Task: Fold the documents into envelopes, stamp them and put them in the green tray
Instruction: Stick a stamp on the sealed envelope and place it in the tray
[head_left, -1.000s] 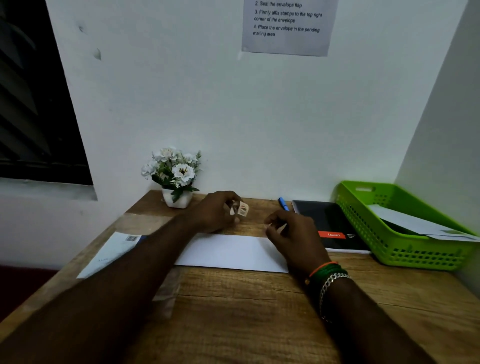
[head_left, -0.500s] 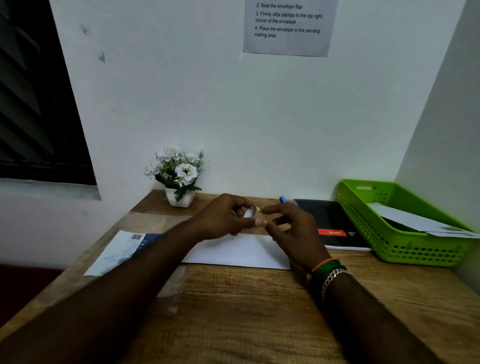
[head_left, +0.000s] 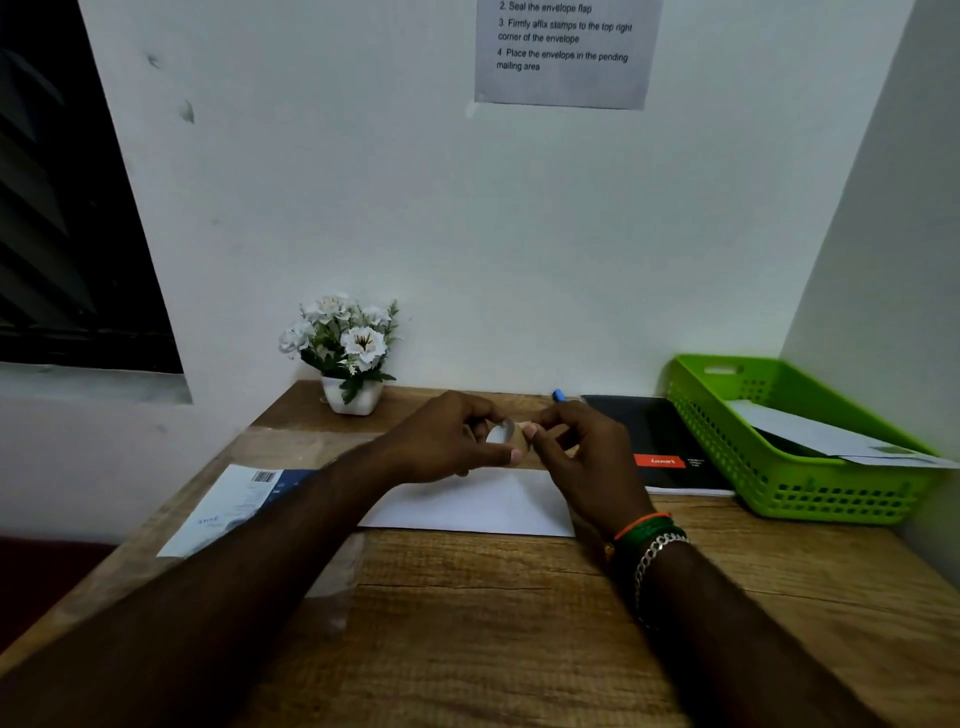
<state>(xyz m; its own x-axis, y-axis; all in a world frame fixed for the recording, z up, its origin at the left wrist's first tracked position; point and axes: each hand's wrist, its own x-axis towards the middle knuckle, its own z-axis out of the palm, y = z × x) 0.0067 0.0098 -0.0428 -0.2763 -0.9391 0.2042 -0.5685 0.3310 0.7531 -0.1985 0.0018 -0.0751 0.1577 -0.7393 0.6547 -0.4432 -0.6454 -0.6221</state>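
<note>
Plainly, these were the hazards and the room around the hands, from left to right.

Blue-and-white packet (head_left: 244, 499): lay left of the left forearm, reaching toward the table's left edge; a sweep of that arm could likely have pushed it off.

Flower pot (head_left: 353, 400): stood beyond and left of the left hand, by the wall, light enough (I judged) to tip if the hand swung out.

Left hand (head_left: 447, 441): fingers curled round a small tan roll (head_left: 506, 435), holding it just above the envelope.

Small tan roll: pinched between both hands; whether it was tape or stamps could not be told. A slip would probably have dropped it, or a sticky end might have folded on itself.

White envelope (head_left: 467, 501): lay flat on the table (head_left: 493, 597) directly below both hands, unweighted, so a wrist brushing it could have skewed it.

Right hand (head_left: 576, 447): fingertips pinched at the roll's right side, as if picking at an end.

Black notebook (head_left: 660, 441): just right of the right hand, with a blue pen (head_left: 558, 396) beyond it.

Green tray (head_left: 800, 441): well right of the right hand, against the side wall, already holding an envelope overhanging its rim (a careless drop might have dislodged it).

Open room: bare wood nearer than both hands.
</note>
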